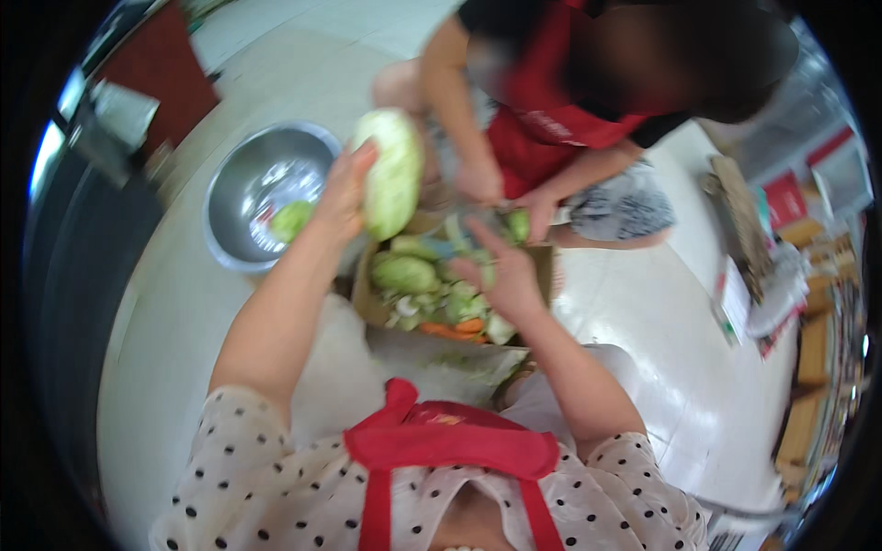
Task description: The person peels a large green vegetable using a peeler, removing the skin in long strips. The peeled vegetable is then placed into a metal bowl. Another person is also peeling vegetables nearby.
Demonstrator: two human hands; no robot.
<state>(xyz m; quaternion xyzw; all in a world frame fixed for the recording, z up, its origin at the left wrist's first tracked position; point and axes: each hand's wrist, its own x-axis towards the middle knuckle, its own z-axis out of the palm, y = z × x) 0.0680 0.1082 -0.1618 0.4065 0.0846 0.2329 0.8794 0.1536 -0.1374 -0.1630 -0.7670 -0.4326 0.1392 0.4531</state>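
My left hand grips a large, pale green oblong vegetable, raised between the metal bowl and the cardboard box. My right hand is over the box, blurred, its index finger stretched forward. A pale green strip shows by its fingers; whether they hold it is unclear. The open cardboard box stands between me and the other person. In it lie green vegetables, leafy scraps and orange carrot pieces.
A steel bowl at left on the floor contains a green vegetable. Opposite me, a person in a red apron holds a green vegetable over the box's far side. Cartons and bags lie at right.
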